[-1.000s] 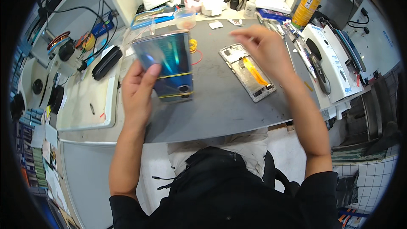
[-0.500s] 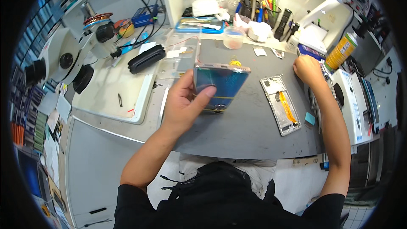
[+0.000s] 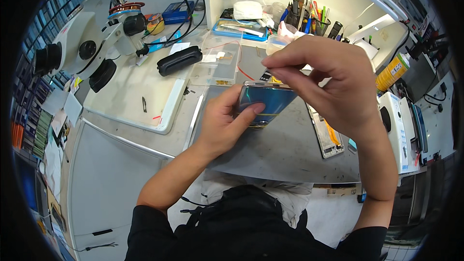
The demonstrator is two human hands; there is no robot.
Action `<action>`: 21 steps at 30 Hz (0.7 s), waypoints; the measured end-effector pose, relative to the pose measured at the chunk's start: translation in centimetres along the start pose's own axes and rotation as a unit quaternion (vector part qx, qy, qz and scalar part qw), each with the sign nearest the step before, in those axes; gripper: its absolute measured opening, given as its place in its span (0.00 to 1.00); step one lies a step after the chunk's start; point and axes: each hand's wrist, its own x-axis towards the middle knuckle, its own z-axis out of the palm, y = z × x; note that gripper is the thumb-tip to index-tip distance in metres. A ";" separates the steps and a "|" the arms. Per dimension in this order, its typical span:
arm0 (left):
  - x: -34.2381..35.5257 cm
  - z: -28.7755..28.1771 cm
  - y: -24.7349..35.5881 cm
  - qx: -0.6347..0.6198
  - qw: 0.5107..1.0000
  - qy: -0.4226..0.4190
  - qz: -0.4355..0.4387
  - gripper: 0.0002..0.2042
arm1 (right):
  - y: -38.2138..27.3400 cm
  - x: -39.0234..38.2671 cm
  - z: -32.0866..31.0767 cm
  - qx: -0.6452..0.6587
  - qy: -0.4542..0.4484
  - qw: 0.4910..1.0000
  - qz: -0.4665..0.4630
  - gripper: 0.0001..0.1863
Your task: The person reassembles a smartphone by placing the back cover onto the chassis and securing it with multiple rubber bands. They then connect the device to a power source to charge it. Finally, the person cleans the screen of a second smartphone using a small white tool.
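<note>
My left hand [image 3: 222, 121] is closed around a blue glossy smartphone [image 3: 270, 106], which is tilted with its short edge up. Yellow rubber bands run across the phone near its camera end. Just above that raised edge, my right hand [image 3: 333, 82] is closed in a pinch, thumb against forefinger. A small dark piece with light marks shows below the fingertips; whether they grip it I cannot tell. Behind my right wrist lies an opened phone frame [image 3: 320, 133] with an orange flex cable [image 3: 333, 134], partly covered by the hand.
A microscope [image 3: 89, 48] stands at the left over a white tray [image 3: 166, 111], with a black case [image 3: 180, 61] on it. Farther back are a clear parts box [image 3: 227, 72], a blue tray [image 3: 240, 33] and pen holders [image 3: 321, 25]. A yellow spray can [image 3: 392, 72] stands right.
My right hand has come from the right side of the bench to the phone's upper edge, fingers pinched. My left hand still holds the phone in much the same place.
</note>
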 end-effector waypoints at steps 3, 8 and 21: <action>0.0 -0.3 -0.2 0.020 1.000 -0.001 0.002 0.14 | 0.1 0.4 0.5 -0.014 -0.008 1.000 -0.017 0.09; 0.1 -0.1 -0.1 0.028 1.000 0.008 0.004 0.14 | 0.1 0.7 0.6 -0.038 -0.012 0.998 -0.042 0.10; 0.8 -0.6 0.2 -0.050 0.998 -0.029 -0.037 0.15 | 1.8 2.1 -0.7 -0.117 -0.078 0.980 -0.142 0.09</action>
